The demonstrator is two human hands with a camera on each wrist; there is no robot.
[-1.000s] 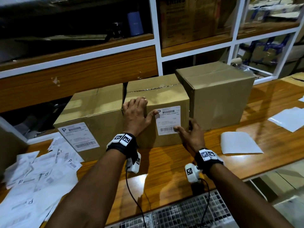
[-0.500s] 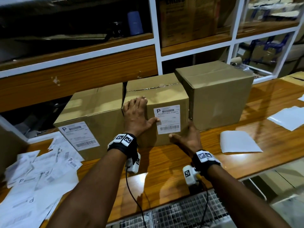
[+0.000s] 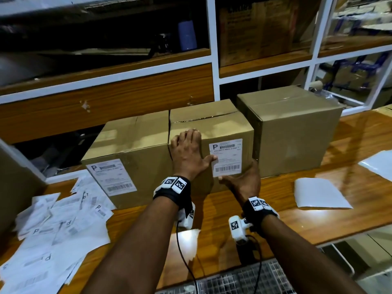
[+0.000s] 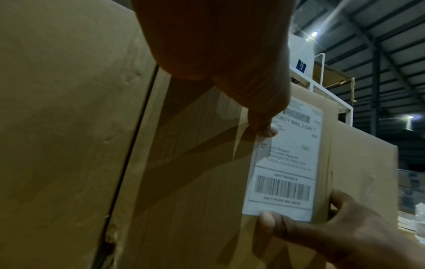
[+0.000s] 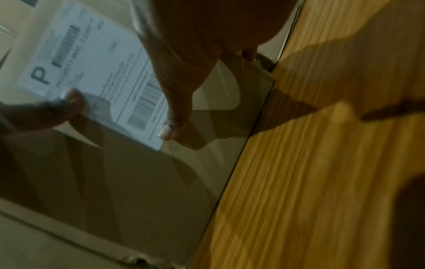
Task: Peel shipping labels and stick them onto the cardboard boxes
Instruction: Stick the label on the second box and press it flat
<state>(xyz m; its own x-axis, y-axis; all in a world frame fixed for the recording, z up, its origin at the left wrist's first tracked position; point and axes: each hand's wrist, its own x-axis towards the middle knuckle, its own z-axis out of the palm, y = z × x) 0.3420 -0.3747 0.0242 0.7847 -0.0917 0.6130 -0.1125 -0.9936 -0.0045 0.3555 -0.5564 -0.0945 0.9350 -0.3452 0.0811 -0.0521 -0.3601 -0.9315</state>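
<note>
Three cardboard boxes stand in a row on the wooden table. On the front face of the middle box (image 3: 220, 124) is a white shipping label (image 3: 226, 157) (image 4: 287, 160) (image 5: 92, 72). My left hand (image 3: 188, 154) lies flat over the box's top front edge, its thumb (image 4: 262, 125) pressing the label's left edge. My right hand (image 3: 244, 179) is under the label, thumb (image 5: 171, 125) on the lower edge and fingers round the box's right corner. The left box (image 3: 131, 145) carries its own label (image 3: 111, 177). The right box (image 3: 290, 128) has none.
A heap of loose labels and backing sheets (image 3: 53, 234) covers the table's left end. Blank white sheets (image 3: 320, 193) lie to the right. White-framed shelving (image 3: 212, 66) with stored boxes stands behind. A wire mesh surface (image 3: 244, 279) sits below the table's (image 3: 297, 221) near edge.
My right hand has slid left along the label's bottom edge and closer under it. The left hand stays in place on the box with its thumb on the label.
</note>
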